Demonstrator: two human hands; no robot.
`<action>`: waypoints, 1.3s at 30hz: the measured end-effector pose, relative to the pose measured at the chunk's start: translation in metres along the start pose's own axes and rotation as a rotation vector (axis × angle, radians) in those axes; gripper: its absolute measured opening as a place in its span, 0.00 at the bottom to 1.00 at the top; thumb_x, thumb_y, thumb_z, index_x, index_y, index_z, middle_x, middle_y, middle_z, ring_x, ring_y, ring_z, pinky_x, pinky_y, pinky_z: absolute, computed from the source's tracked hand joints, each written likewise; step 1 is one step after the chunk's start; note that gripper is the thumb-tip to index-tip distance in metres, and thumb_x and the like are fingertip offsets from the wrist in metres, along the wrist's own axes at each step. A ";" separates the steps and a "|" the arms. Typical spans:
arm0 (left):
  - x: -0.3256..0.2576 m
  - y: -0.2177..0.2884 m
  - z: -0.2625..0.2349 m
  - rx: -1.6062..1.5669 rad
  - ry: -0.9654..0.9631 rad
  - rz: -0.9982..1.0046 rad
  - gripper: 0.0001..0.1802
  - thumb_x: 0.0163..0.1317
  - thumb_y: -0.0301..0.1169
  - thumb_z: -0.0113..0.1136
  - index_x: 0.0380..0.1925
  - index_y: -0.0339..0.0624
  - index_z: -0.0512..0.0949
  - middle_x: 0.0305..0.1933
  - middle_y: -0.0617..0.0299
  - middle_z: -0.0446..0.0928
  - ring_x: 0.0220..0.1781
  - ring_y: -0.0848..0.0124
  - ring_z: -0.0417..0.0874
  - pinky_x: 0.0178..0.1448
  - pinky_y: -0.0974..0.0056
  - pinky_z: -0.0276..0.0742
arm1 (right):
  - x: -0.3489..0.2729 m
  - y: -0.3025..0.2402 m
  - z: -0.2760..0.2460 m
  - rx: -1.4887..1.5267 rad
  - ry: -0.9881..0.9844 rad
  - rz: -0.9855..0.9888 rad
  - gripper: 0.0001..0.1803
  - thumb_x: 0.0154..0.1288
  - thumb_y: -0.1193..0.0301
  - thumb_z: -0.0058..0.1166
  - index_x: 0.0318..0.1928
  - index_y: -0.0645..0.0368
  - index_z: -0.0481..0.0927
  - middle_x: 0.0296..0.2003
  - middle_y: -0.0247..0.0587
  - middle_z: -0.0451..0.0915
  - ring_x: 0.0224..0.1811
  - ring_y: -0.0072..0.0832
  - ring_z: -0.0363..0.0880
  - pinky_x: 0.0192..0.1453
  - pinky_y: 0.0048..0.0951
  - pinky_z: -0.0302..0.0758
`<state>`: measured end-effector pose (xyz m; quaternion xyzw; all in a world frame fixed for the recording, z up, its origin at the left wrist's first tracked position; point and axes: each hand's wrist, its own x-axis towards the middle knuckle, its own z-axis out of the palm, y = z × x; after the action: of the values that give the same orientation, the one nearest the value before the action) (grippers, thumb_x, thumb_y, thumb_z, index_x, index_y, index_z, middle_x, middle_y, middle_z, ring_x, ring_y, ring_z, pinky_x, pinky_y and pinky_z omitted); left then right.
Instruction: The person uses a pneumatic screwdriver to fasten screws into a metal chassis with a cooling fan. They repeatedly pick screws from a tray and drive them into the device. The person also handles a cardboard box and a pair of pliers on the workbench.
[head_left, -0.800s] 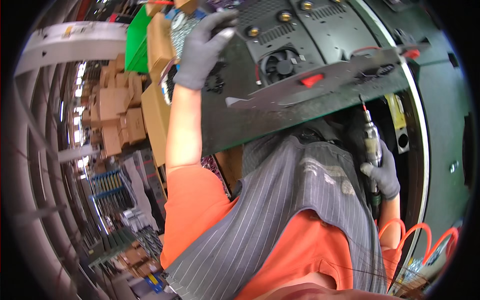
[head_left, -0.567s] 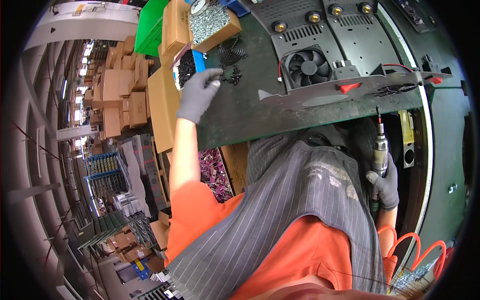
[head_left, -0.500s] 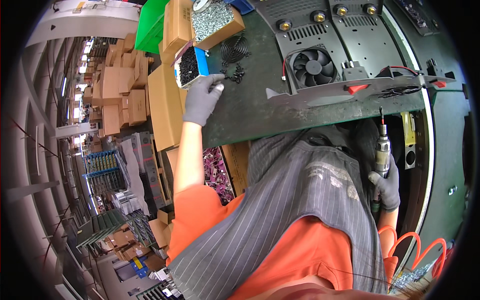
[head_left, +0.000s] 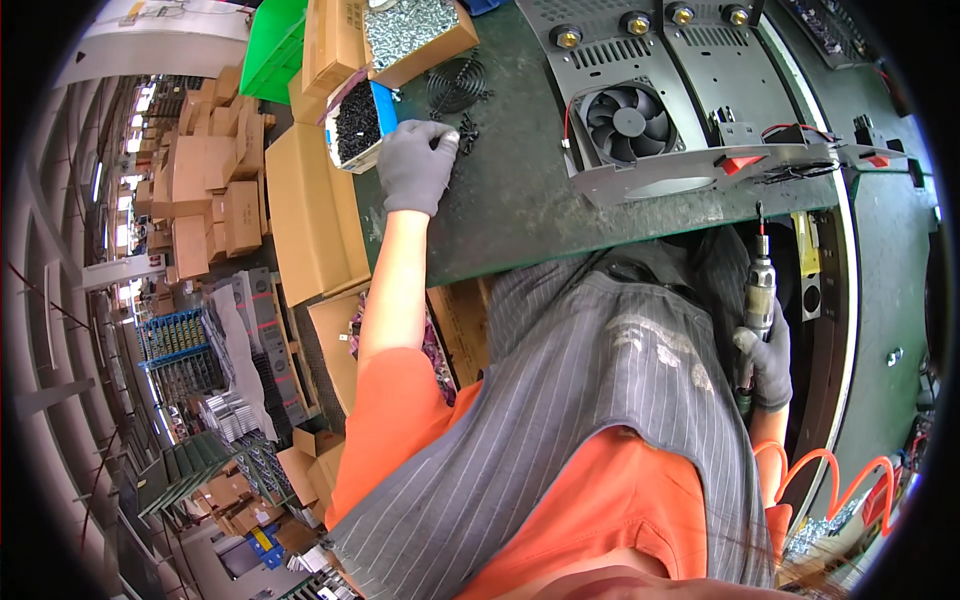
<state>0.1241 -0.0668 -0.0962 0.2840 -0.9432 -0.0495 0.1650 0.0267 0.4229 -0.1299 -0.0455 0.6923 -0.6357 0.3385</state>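
Grey-gloved, the right hand (head_left: 768, 362) is clenching a pneumatic screwdriver (head_left: 757, 290) close to the body, bit pointing up at the edge of the grey metal panel (head_left: 700, 170), just under it. Farther out, the left hand (head_left: 415, 165) has been sliding from the panel's upper left across the dark green worktop (head_left: 520, 210) and is now resting, fingers curled, by the small box of black screws (head_left: 358, 125), fingertips touching loose screws (head_left: 466, 128), apparently picking one up. Beyond sits a fan (head_left: 625, 122).
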 end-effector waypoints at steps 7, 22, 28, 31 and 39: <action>-0.019 0.014 -0.024 -0.680 -0.091 -0.325 0.10 0.62 0.35 0.57 0.37 0.42 0.82 0.34 0.65 0.80 0.35 0.75 0.78 0.39 0.70 0.73 | -0.013 -0.012 -0.002 0.060 -0.090 0.089 0.50 0.36 0.52 0.72 0.60 0.66 0.69 0.39 0.29 0.74 0.38 0.17 0.69 0.46 0.20 0.67; -0.083 0.192 0.005 -1.758 -0.942 -0.335 0.13 0.66 0.33 0.50 0.43 0.35 0.77 0.39 0.59 0.79 0.37 0.76 0.77 0.38 0.73 0.72 | -0.034 -0.068 0.014 -0.090 -0.524 0.080 0.39 0.41 0.67 0.69 0.57 0.61 0.72 0.35 0.37 0.80 0.35 0.24 0.79 0.44 0.28 0.77; -0.078 0.213 0.006 -1.634 -0.927 -0.261 0.13 0.65 0.32 0.50 0.42 0.35 0.78 0.37 0.61 0.79 0.36 0.78 0.77 0.39 0.73 0.73 | -0.040 -0.053 0.003 -0.148 -0.443 0.004 0.38 0.40 0.65 0.69 0.56 0.62 0.72 0.37 0.38 0.79 0.36 0.26 0.79 0.44 0.28 0.77; -0.072 0.223 0.002 -1.456 -0.886 -0.161 0.12 0.64 0.31 0.51 0.40 0.36 0.79 0.35 0.63 0.78 0.35 0.79 0.76 0.39 0.74 0.72 | -0.042 -0.043 -0.004 -0.208 -0.387 -0.120 0.35 0.43 0.63 0.68 0.54 0.62 0.73 0.33 0.42 0.81 0.34 0.32 0.81 0.43 0.32 0.77; -0.051 0.239 -0.006 -1.018 -0.857 -0.013 0.09 0.62 0.28 0.54 0.39 0.37 0.80 0.33 0.68 0.77 0.33 0.82 0.73 0.40 0.76 0.71 | -0.040 -0.044 -0.008 -0.503 -0.253 -0.204 0.34 0.43 0.63 0.69 0.52 0.63 0.73 0.31 0.43 0.81 0.33 0.36 0.81 0.41 0.34 0.76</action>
<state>0.0423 0.1608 -0.0605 0.1315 -0.7826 -0.5982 -0.1114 0.0367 0.4410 -0.0733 -0.2761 0.7723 -0.4641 0.3347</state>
